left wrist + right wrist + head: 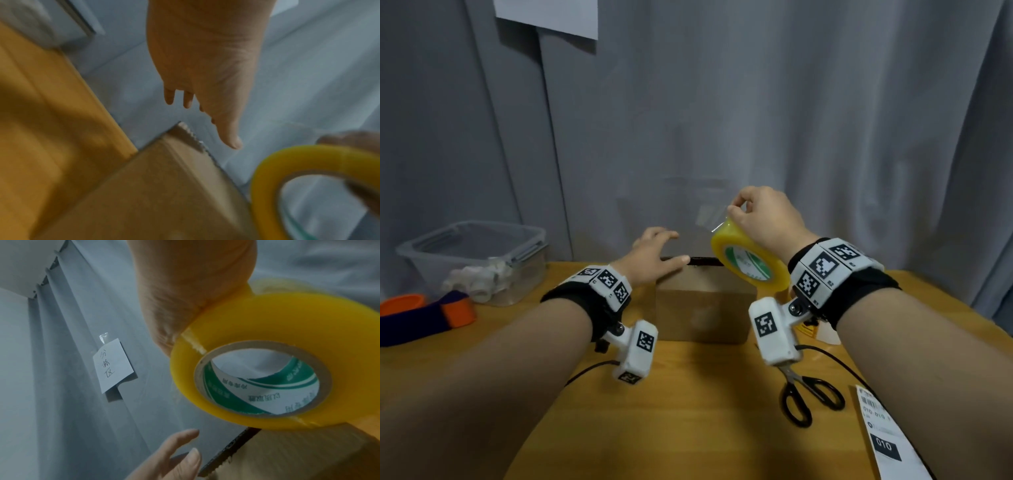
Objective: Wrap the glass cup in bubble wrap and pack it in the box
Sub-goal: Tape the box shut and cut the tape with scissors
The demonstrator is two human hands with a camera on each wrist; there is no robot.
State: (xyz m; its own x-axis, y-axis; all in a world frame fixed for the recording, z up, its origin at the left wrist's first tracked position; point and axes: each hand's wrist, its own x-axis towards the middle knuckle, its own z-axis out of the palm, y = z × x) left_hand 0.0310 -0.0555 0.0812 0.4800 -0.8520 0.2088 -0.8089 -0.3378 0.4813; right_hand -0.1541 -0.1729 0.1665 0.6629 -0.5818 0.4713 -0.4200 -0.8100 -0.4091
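A brown cardboard box (702, 308) stands mid-table, and its inside is hidden from me. No glass cup or bubble wrap shows in any view. My left hand (667, 248) reaches over the box's far left top edge with fingers spread and holds nothing; the thumb (232, 139) hovers close to the corrugated edge (191, 136). My right hand (736, 209) is above the box's right side. It pinches the clear free end of a yellow tape roll (750, 263), which hangs against the palm (267, 331). The box (298, 454) lies just below the roll.
Black scissors (808, 394) lie near the front right, beside a printed shipping label (887, 438). A clear plastic tub (476, 253) with white rolls stands at back left, with an orange and purple band (428, 315) in front. A grey curtain hangs behind the table.
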